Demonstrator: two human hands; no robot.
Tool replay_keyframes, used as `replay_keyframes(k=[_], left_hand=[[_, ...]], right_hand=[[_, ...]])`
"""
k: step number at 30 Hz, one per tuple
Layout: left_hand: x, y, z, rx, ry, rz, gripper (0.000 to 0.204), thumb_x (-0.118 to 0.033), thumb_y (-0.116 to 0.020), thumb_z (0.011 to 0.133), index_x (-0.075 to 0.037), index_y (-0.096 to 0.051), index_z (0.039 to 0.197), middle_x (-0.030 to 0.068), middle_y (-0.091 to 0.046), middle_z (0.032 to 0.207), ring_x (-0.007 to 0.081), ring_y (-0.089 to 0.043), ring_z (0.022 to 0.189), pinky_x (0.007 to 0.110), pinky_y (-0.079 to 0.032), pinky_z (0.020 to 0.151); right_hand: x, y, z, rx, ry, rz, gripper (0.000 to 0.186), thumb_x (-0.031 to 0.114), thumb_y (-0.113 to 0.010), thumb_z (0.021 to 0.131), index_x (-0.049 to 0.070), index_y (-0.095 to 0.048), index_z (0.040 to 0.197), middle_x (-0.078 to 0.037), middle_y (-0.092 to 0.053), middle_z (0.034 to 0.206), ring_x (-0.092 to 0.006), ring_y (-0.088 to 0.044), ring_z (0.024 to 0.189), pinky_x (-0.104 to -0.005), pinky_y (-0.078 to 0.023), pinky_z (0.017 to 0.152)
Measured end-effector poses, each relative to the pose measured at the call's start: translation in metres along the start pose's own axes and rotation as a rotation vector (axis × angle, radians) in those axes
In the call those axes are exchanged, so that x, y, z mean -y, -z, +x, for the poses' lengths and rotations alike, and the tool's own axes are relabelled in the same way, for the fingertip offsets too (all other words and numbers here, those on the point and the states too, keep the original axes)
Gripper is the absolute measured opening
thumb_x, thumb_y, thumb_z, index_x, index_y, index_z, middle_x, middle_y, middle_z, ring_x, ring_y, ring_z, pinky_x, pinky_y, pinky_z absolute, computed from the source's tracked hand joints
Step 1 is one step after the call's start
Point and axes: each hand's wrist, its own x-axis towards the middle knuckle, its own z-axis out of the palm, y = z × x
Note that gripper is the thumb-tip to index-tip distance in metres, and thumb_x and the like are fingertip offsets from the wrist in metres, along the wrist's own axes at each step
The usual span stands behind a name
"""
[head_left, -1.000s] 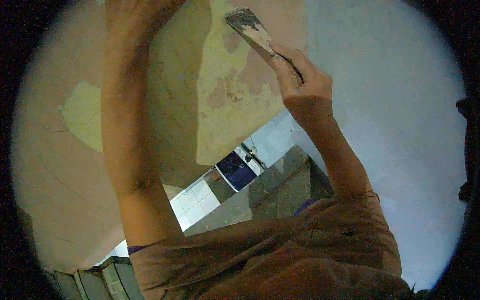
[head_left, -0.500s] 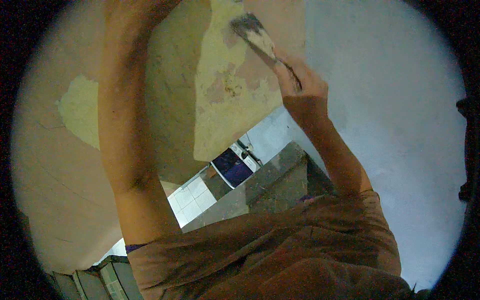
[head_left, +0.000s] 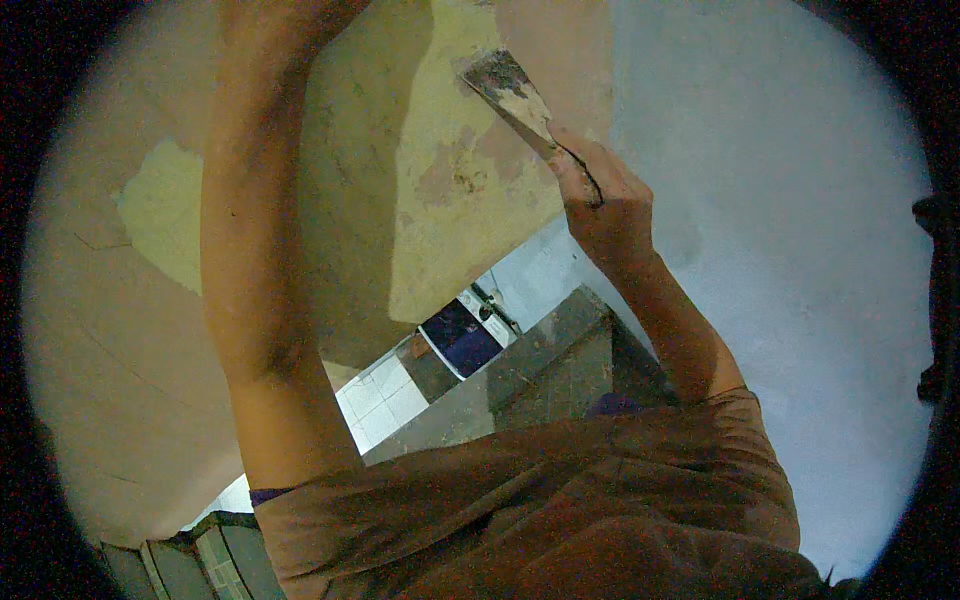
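Note:
My right hand [head_left: 608,205] is closed round the handle of a putty knife [head_left: 512,92], its blade pointing up and to the left. Dark and cream-coloured smears cover the blade. It lies over a pale yellow, patchy area of wall [head_left: 420,245] with pinkish-brown spots; whether the edge touches the surface I cannot tell. My left forearm [head_left: 255,200] stretches up along the left side, and its hand is cut off by the upper edge of the picture.
A smaller yellow patch [head_left: 165,215] shows on the beige wall at left. A grey-white wall [head_left: 790,250] fills the right. Below are a dark grey ledge [head_left: 555,355], white floor tiles [head_left: 385,400], a dark purple item [head_left: 460,335] and grey steps [head_left: 235,555] at lower left.
My right hand and the putty knife have moved slightly down. My left forearm has shifted a little to the right, and the shadow edge on the wall has moved right near the top.

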Motion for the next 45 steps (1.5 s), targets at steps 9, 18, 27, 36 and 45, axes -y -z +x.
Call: replay_keyframes(k=[9, 18, 27, 36, 45], left_hand=[[0.002, -0.004, -0.001, -0.039, -0.026, 0.027, 0.057, -0.041, -0.049, 0.091, -0.014, -0.039, 0.14, 0.0122, -0.033, 0.148, 0.0302, -0.022, 0.14, 0.048, -0.007, 0.116], [-0.005, -0.006, -0.001, 0.039, 0.004, 0.061, 0.059, -0.042, -0.047, 0.092, -0.015, -0.034, 0.143, 0.0112, -0.026, 0.151, 0.0285, -0.018, 0.142, 0.048, -0.005, 0.116], [-0.024, 0.015, -0.008, 0.16, -0.03, 0.016, 0.059, -0.04, -0.041, 0.096, -0.012, -0.027, 0.146, 0.0128, -0.022, 0.153, 0.0293, -0.014, 0.143, 0.051, -0.002, 0.115], [-0.067, 0.025, -0.094, 0.088, -0.105, -0.297, 0.068, -0.037, -0.058, 0.085, -0.024, -0.03, 0.146, 0.0054, -0.028, 0.151, 0.0257, -0.027, 0.139, 0.063, -0.015, 0.108], [-0.133, 0.065, -0.21, 0.52, -0.16, -0.324, 0.066, -0.029, -0.064, 0.08, -0.018, -0.039, 0.14, 0.0087, -0.031, 0.149, 0.0264, -0.026, 0.139, 0.056, -0.016, 0.112]], right_hand=[[-0.014, -0.01, 0.032, -0.074, -0.099, 0.202, 0.026, 0.026, -0.055, 0.09, 0.008, -0.06, 0.108, -0.017, -0.064, 0.094, -0.0381, -0.063, 0.078, -0.0441, -0.052, 0.065], [-0.054, 0.079, -0.166, 0.347, -0.547, 0.127, 0.024, 0.015, -0.057, 0.092, 0.004, -0.062, 0.114, -0.014, -0.067, 0.106, -0.0212, -0.065, 0.091, -0.0313, -0.051, 0.077], [-0.059, 0.159, -0.282, 0.288, -0.715, 0.016, 0.024, 0.015, -0.054, 0.094, 0.004, -0.06, 0.114, -0.015, -0.065, 0.11, -0.0293, -0.064, 0.097, -0.0359, -0.051, 0.082], [-0.026, 0.196, -0.269, 0.354, -0.735, 0.058, 0.026, 0.018, -0.054, 0.093, 0.003, -0.06, 0.114, -0.017, -0.064, 0.112, -0.0339, -0.063, 0.101, -0.0383, -0.05, 0.086], [-0.012, 0.213, -0.266, 0.32, -0.754, 0.104, 0.027, 0.017, -0.055, 0.092, 0.004, -0.059, 0.116, -0.019, -0.064, 0.109, -0.0329, -0.063, 0.099, -0.0366, -0.048, 0.085]])
